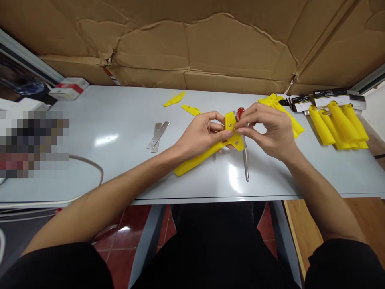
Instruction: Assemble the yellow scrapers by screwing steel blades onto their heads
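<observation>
My left hand (201, 134) is closed around a yellow plastic scraper (192, 161), its long handle slanting down to the left. Two small screws show on the scraper's head, and a metal blade edge runs along its right side. At the face of the head, the thumb and fingertips of my right hand (267, 128) pinch together; what they hold is too small to make out. Partly behind my right hand lies a screwdriver with a red handle (241, 112) and a steel shaft (246, 166) pointing toward me.
Two crossed metal blades (158, 135) lie left of my hands. Flat yellow pieces (174, 99) rest farther back. On the right are yellow scraper parts (293, 120) and several yellow handles (343, 124) beside black-and-white packaging (331, 96). Cardboard (192, 48) walls the back; a small box (69, 88) stands back left.
</observation>
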`<state>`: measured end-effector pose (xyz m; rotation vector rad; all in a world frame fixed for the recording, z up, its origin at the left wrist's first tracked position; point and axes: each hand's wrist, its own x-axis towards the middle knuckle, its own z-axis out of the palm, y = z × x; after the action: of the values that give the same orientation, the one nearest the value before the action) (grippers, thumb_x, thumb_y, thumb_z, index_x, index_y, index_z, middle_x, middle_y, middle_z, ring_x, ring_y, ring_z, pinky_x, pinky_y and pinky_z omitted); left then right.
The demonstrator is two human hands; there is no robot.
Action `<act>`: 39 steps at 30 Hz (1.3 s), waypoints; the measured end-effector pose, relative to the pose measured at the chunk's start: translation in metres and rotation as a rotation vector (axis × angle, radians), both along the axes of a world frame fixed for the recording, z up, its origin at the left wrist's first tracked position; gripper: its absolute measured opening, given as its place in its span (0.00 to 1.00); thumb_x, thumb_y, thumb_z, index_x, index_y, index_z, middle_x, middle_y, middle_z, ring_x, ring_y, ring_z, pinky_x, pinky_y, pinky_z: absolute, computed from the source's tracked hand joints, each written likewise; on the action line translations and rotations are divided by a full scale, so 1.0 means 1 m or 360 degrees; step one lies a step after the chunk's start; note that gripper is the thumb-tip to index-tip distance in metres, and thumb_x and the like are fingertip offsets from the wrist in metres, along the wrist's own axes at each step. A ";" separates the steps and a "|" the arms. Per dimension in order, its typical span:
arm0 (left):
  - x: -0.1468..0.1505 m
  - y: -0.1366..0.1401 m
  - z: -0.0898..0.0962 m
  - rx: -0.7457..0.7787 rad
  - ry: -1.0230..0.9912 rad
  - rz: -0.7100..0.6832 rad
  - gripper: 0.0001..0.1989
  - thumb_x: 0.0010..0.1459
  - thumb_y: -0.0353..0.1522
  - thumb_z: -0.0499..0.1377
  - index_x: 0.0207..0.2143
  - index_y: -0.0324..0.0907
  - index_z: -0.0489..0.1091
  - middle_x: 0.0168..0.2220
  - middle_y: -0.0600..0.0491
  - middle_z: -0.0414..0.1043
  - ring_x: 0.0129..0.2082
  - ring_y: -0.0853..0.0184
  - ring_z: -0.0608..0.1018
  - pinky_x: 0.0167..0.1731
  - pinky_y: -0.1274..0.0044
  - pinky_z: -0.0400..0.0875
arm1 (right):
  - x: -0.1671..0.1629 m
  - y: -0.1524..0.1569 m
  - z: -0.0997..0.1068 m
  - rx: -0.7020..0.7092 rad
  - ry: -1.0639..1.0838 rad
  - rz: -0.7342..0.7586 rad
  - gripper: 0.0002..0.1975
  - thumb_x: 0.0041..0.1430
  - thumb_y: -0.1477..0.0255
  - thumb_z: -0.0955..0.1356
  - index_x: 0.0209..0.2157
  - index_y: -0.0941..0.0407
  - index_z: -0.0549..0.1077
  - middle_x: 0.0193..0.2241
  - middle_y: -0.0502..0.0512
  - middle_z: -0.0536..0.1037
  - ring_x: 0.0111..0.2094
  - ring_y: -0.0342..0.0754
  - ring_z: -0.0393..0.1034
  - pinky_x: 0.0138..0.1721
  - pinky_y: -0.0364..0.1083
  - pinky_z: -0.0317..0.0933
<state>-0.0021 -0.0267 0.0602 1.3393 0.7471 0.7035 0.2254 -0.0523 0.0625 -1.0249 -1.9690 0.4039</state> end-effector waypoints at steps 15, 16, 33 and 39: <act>0.002 -0.006 0.003 0.0036 0.0008 0.0032 0.29 0.49 0.43 0.83 0.39 0.43 0.68 0.37 0.50 0.87 0.34 0.57 0.91 0.26 0.76 0.82 | -0.010 0.004 -0.019 0.0161 -0.0004 -0.0203 0.25 0.69 0.45 0.69 0.37 0.51 0.84 0.49 0.59 0.74 0.52 0.46 0.71 0.61 0.58 0.76; 0.002 -0.006 0.003 0.0034 0.0009 0.0047 0.29 0.49 0.43 0.83 0.39 0.43 0.68 0.37 0.50 0.87 0.34 0.57 0.91 0.26 0.77 0.82 | -0.010 0.004 -0.019 0.0161 -0.0011 -0.0212 0.23 0.69 0.47 0.69 0.38 0.51 0.84 0.49 0.59 0.75 0.51 0.45 0.72 0.60 0.57 0.77; 0.003 -0.013 0.002 0.0279 0.0000 0.0196 0.27 0.56 0.51 0.78 0.37 0.44 0.70 0.36 0.51 0.86 0.34 0.62 0.89 0.25 0.79 0.81 | -0.011 -0.006 -0.013 -0.0292 0.0403 -0.0037 0.31 0.63 0.44 0.74 0.50 0.57 0.78 0.48 0.58 0.80 0.45 0.38 0.77 0.44 0.38 0.75; -0.003 -0.002 -0.014 0.1417 0.0026 0.0314 0.15 0.70 0.41 0.69 0.37 0.43 0.70 0.31 0.54 0.85 0.27 0.68 0.86 0.26 0.79 0.80 | 0.009 0.010 -0.011 -0.0401 0.0140 -0.0549 0.30 0.72 0.45 0.65 0.61 0.53 0.73 0.40 0.57 0.82 0.34 0.41 0.73 0.41 0.43 0.72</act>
<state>-0.0051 -0.0288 0.0460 2.0847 0.5944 1.2693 0.2349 -0.0419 0.0511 -1.4531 -1.6497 0.5020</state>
